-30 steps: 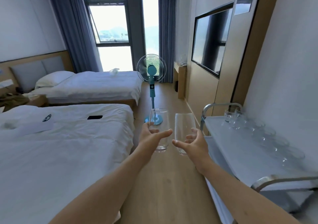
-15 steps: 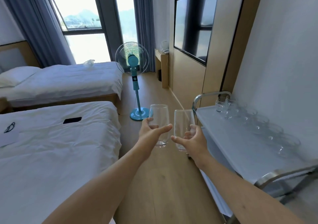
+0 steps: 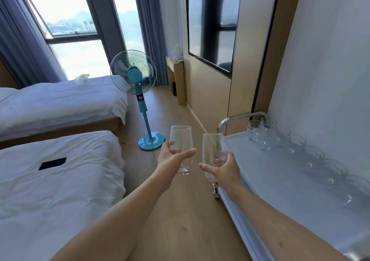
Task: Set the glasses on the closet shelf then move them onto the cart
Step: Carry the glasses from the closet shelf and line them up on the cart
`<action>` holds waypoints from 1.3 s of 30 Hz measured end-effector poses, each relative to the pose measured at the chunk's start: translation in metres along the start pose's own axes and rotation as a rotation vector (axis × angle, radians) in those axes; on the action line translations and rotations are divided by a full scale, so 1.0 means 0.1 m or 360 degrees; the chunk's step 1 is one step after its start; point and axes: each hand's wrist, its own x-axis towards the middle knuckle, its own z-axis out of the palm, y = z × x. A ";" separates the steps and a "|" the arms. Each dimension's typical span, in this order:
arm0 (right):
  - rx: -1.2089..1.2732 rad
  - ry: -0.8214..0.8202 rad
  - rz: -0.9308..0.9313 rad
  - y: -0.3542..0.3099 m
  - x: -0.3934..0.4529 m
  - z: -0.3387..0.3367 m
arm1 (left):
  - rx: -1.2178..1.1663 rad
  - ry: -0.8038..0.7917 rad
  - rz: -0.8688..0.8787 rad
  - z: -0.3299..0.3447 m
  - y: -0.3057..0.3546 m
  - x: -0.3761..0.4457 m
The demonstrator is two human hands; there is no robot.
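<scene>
My left hand [image 3: 172, 158] grips a tall clear glass [image 3: 180, 138] upright over the wooden floor. A second clear glass [image 3: 210, 148] stands upright in my right hand [image 3: 224, 169], held right beside the cart's left edge. The cart [image 3: 266, 172] has a pale top and a chrome rail, and it stands against the white wall on the right. Several short clear glasses [image 3: 260, 134] line its far side along the wall. No closet shelf is in view.
Two white beds [image 3: 56, 180] fill the left, with a black phone [image 3: 52, 163] on the near one. A blue standing fan [image 3: 138, 92] stands on the floor ahead. A wall-mounted TV [image 3: 212, 24] and wooden panels are beyond the cart.
The view has swung right and moved closer to the cart. Both hands still hold their glasses, now nearer the cart's left edge.
</scene>
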 end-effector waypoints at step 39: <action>0.0136 0.0458 0.0766 1.17 1.98 0.62 | 0.0112 -0.0586 -0.0624 0.82 -0.87 2.74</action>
